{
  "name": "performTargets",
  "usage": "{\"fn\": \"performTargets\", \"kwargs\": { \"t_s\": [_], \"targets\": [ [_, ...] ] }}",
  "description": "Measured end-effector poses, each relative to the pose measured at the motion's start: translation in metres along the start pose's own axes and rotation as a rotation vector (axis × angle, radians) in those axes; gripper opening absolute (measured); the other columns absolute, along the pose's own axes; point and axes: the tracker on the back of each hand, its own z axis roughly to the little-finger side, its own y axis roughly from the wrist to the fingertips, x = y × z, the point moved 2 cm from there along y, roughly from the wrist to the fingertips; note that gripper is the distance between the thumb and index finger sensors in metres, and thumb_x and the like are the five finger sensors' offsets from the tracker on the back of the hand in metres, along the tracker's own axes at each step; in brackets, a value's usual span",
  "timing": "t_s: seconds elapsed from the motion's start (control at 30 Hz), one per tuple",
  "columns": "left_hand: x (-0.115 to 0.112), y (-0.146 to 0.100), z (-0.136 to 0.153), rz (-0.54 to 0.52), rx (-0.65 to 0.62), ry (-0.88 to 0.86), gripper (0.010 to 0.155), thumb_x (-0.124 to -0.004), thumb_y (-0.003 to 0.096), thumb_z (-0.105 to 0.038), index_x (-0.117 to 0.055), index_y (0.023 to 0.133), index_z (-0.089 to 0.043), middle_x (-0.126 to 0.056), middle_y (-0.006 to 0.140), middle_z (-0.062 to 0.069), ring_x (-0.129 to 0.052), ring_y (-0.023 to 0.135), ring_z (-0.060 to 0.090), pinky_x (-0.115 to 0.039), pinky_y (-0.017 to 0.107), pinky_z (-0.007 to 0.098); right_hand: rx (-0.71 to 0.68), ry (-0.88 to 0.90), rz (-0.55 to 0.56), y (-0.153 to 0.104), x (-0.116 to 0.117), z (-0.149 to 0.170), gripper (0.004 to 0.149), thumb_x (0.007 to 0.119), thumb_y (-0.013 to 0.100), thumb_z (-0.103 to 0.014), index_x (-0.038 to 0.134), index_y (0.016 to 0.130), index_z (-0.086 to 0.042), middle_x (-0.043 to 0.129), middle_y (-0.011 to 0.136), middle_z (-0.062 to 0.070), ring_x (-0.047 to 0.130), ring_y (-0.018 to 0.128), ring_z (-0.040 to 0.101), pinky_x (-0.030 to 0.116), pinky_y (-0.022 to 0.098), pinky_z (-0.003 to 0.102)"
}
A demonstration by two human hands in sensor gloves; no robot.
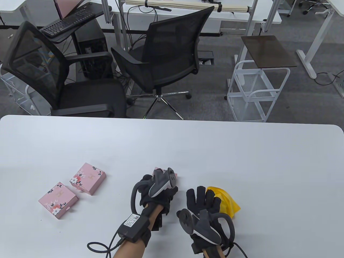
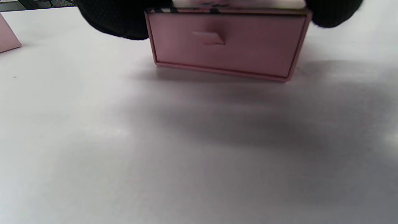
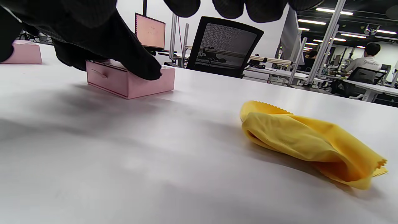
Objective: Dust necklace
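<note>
Item 1, L hand [image 1: 157,192]: gloved fingers [image 2: 115,18] curled down over a pink drawer-style box [image 2: 227,43], gripping it at both sides; box sits flat on white table [image 1: 242,161], drawer closed w/ small pull tab facing the wrist. Item 2, R hand [image 1: 205,207]: fingers spread and straight, holding nothing, hovering just beside a crumpled yellow cloth [image 3: 307,140]. Necklace not visible; 2 more pink floral boxes [image 1: 72,189] lie well to the left.
</note>
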Motion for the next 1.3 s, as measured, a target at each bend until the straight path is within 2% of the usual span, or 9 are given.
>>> {"fn": "performTargets", "kwargs": {
  "t_s": [0.13,0.23,0.27,0.4,0.57,0.7,0.9,1.13,1.3],
  "targets": [
    [-0.002,-0.004,0.013,0.005,-0.033,-0.061,0.085,-0.05,0.0588,-0.075,-0.019,0.121,-0.025,-0.046,0.117,0.034,-0.061,0.096,0.051,-0.062,0.071,0.06,0.004,-0.001,-0.007,0.0,0.001,0.0,0.079,0.059,0.065,-0.056,0.031,0.121,-0.008,0.023,0.122,0.036,0.032,0.104,0.067,0.032,0.075,0.075],
    [-0.001,-0.008,0.03,-0.071,-0.02,-0.093,0.067,-0.045,0.0643,-0.059,-0.023,0.121,-0.03,-0.046,0.12,0.03,-0.058,0.099,0.051,-0.058,0.073,0.061,0.011,0.002,-0.004,0.001,0.001,0.001,0.079,0.059,0.065,-0.056,0.03,0.12,-0.007,0.027,0.121,0.036,0.038,0.103,0.065,0.033,0.075,0.074],
    [0.0,-0.008,0.036,-0.122,-0.011,-0.067,0.063,-0.047,0.0652,-0.054,-0.027,0.121,-0.032,-0.049,0.12,0.028,-0.059,0.1,0.05,-0.059,0.073,0.061,0.014,0.01,0.011,0.001,0.0,0.001,0.079,0.059,0.065,-0.056,0.029,0.12,-0.007,0.028,0.121,0.036,0.039,0.103,0.065,0.036,0.075,0.073],
    [-0.005,-0.004,0.051,-0.12,-0.116,-0.126,0.056,-0.058,0.0651,-0.045,-0.038,0.117,-0.04,-0.063,0.116,0.015,-0.069,0.099,0.039,-0.065,0.072,0.055,0.009,0.106,0.06,0.003,0.003,-0.001,0.073,0.061,0.066,-0.052,0.04,0.118,-0.006,0.049,0.116,0.031,0.065,0.095,0.055,0.056,0.072,0.066],
    [-0.005,-0.002,0.061,-0.148,-0.12,-0.228,0.056,-0.066,0.0627,-0.047,-0.048,0.115,-0.04,-0.089,0.098,0.004,-0.089,0.081,0.028,-0.078,0.061,0.046,0.045,0.336,-0.027,0.018,0.015,-0.002,0.058,0.064,0.067,-0.045,0.06,0.111,-0.007,0.079,0.099,0.022,0.089,0.074,0.042,0.074,0.061,0.056],
    [-0.005,-0.001,0.064,-0.145,-0.12,-0.247,0.056,-0.069,0.0617,-0.05,-0.05,0.114,-0.04,-0.092,0.094,0.002,-0.091,0.079,0.027,-0.079,0.059,0.045,0.097,0.492,-0.13,0.034,0.028,-0.003,0.05,0.067,0.067,-0.041,0.069,0.104,-0.006,0.087,0.089,0.019,0.096,0.063,0.036,0.08,0.054,0.05],
    [-0.003,-0.002,0.065,-0.123,-0.118,-0.257,0.056,-0.069,0.0618,-0.05,-0.049,0.114,-0.041,-0.092,0.094,0.001,-0.09,0.079,0.027,-0.078,0.059,0.045,0.289,0.835,-0.269,0.067,0.053,-0.011,0.047,0.07,0.067,-0.038,0.077,0.097,-0.003,0.093,0.078,0.017,0.1,0.051,0.031,0.085,0.045,0.045],
    [-0.001,0.0,0.066,-0.093,-0.116,-0.273,0.057,-0.07,0.0616,-0.049,-0.049,0.113,-0.041,-0.091,0.096,0.001,-0.089,0.081,0.028,-0.077,0.06,0.046,0.399,0.879,-0.306,0.088,0.065,-0.029,0.052,0.073,0.066,-0.043,0.083,0.09,0.002,0.097,0.069,0.014,0.103,0.041,0.025,0.088,0.037,0.04],
    [-0.004,0.0,0.065,-0.092,-0.117,-0.257,0.056,-0.067,0.062,-0.049,-0.047,0.114,-0.041,-0.091,0.096,0.001,-0.09,0.078,0.026,-0.078,0.058,0.045,0.468,0.941,-0.298,0.091,0.071,-0.036,0.045,0.075,0.067,-0.036,0.085,0.085,0.004,0.098,0.066,0.012,0.103,0.039,0.024,0.088,0.035,0.039]
  ]
}}
